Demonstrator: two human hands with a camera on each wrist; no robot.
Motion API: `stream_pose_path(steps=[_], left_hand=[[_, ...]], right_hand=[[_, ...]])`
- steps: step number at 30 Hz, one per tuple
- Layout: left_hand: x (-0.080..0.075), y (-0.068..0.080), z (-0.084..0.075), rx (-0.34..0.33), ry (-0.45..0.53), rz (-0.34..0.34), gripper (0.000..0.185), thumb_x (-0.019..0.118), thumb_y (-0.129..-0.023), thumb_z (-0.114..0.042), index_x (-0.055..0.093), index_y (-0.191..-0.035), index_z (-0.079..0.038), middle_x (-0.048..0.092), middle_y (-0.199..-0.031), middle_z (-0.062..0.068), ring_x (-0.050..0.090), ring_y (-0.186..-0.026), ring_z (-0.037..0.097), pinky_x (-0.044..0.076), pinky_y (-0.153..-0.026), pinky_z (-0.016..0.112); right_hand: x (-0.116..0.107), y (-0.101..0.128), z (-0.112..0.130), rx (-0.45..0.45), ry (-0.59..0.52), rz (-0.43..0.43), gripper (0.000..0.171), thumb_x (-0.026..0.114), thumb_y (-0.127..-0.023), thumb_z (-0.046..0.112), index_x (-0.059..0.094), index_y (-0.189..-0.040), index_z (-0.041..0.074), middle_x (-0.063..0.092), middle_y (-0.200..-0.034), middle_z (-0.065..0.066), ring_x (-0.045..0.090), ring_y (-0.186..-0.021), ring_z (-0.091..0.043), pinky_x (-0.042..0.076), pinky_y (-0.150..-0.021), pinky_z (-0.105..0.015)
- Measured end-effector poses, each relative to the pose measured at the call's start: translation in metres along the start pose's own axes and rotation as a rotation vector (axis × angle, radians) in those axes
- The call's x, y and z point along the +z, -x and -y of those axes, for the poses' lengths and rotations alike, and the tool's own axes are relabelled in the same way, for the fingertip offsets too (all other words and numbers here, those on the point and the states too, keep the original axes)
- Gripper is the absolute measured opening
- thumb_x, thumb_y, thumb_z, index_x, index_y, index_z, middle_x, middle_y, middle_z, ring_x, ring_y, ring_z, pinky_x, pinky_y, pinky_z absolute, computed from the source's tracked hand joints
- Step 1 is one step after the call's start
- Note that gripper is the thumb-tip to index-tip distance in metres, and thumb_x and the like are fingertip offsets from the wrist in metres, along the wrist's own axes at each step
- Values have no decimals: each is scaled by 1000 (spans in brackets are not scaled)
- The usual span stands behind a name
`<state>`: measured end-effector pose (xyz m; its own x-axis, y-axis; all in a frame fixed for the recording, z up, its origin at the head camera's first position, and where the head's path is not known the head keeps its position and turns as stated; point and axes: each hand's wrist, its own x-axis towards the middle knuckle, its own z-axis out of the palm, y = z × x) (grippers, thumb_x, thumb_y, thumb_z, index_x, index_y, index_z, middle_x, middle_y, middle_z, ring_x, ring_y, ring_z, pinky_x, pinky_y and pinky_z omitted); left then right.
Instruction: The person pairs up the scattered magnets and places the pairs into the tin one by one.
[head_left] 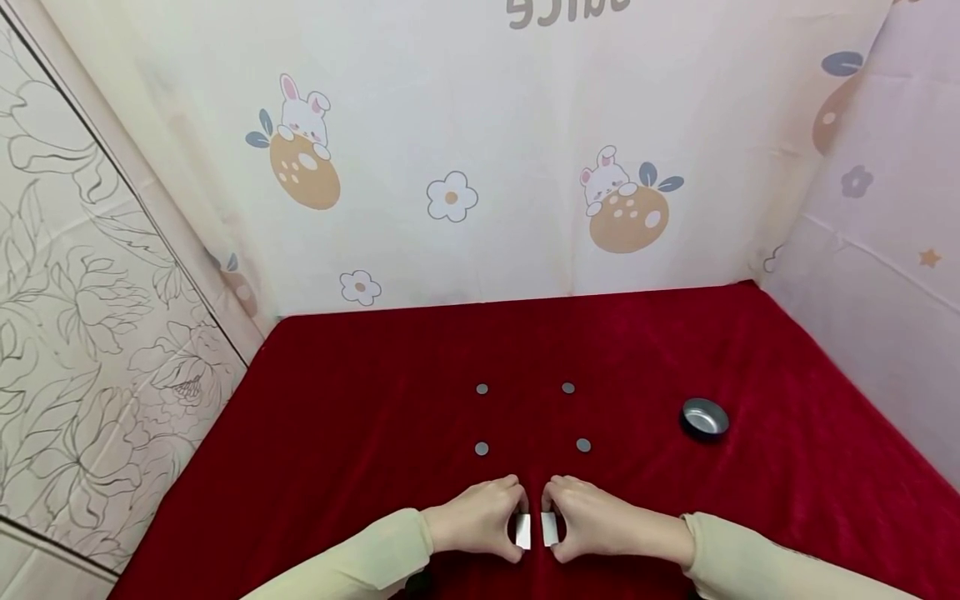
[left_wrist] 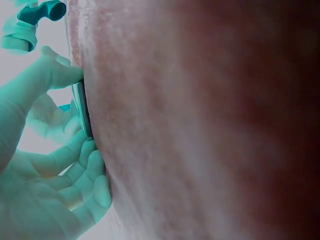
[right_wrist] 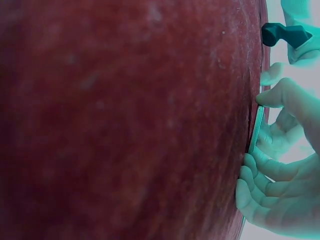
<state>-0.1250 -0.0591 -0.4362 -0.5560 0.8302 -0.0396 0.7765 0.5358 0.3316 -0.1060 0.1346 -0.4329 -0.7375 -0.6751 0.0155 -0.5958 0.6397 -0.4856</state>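
2 hands sit close together at the near edge of the red tabletop [head_left: 360,417] in the head view: left hand [head_left: 480,521] has its grip clamped on a small white rectangular piece [head_left: 522,531], thumb and fingers curled round it; right hand [head_left: 592,521] holds a matching white piece [head_left: 550,528] the same way. The 2 pieces stand on edge just beside each other, a narrow gap between, low on the cloth. Beyond the hands, 4 grey discs lie in a rough square: far left disc [head_left: 482,389], far right disc [head_left: 567,387], near left disc [head_left: 482,448], near right disc [head_left: 583,445]. A small metal dish [head_left: 704,417] sits well apart to the right. Cream sleeves cover both forearms. Printed rabbit backdrop [head_left: 450,167] closes the rear and right; floral wall on the left. Left wrist view: colours are off, red cloth fills most of the frame, left-hand fingers [left_wrist: 75,170] curl under a thin flat plate [left_wrist: 84,110] held edge-on against the cloth, thumb on top. Right wrist view: same picture mirrored, right-hand fingers [right_wrist: 270,172] wrapped under a thin plate [right_wrist: 256,131] seen edge-on, touching the cloth edge.
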Motion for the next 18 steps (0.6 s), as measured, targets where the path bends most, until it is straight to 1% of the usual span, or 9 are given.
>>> stream_pose_path(steps=[4, 6, 9, 12, 16, 18], left_hand=[[1, -4, -3, -9, 12, 14, 33, 75, -65, -28, 56, -86, -11, 48, -79, -8, 40, -64, -4, 34, -58, 6], [1, -5, -4, -24, 27, 27, 33, 76, -66, -28, 56, -86, -10, 48, -79, -8, 40, -64, -4, 35, -58, 6], [-1, -5, -5, -61, 75, 46, 34, 77, -67, -27, 56, -87, -10, 48, -80, -8, 40, -64, -4, 35, -58, 7], [-2, -5, -5, -77, 104, 49, 35, 77, -66, -28, 56, -88, -10, 47, -81, -9, 40, -63, -4, 35, -58, 7], [-2, -4, -4, -98, 186, 57, 36, 78, -67, -25, 54, -90, -10, 48, -82, -9, 40, -64, -4, 36, -58, 9], [-2, -3, -3, -111, 233, 63, 36, 77, -68, -24, 53, -91, -10, 48, -82, -10, 40, -65, -4, 37, -58, 10]], right_hand=[[1, -3, 2, -6, 9, 2, 29, 73, -57, 17, 50, -74, 13, 41, -70, 12, 35, -63, 0, 36, -58, -15], [1, -3, 2, 1, 9, 8, 30, 75, -57, 18, 50, -74, 14, 41, -70, 12, 35, -63, 0, 36, -58, -16], [0, -1, 2, 16, -21, 20, 31, 76, -60, 20, 52, -78, 13, 42, -72, 12, 35, -64, 0, 36, -59, -16], [-3, 1, 2, 32, -88, 31, 31, 76, -62, 21, 54, -82, 13, 42, -74, 12, 36, -66, 0, 37, -59, -16], [-9, 4, 0, 44, -200, 35, 30, 74, -66, 22, 56, -87, 12, 44, -76, 12, 40, -68, 0, 38, -60, -17], [-11, 6, -2, 44, -237, 43, 28, 73, -68, 22, 57, -89, 12, 46, -77, 11, 42, -69, -1, 40, -61, -18]])
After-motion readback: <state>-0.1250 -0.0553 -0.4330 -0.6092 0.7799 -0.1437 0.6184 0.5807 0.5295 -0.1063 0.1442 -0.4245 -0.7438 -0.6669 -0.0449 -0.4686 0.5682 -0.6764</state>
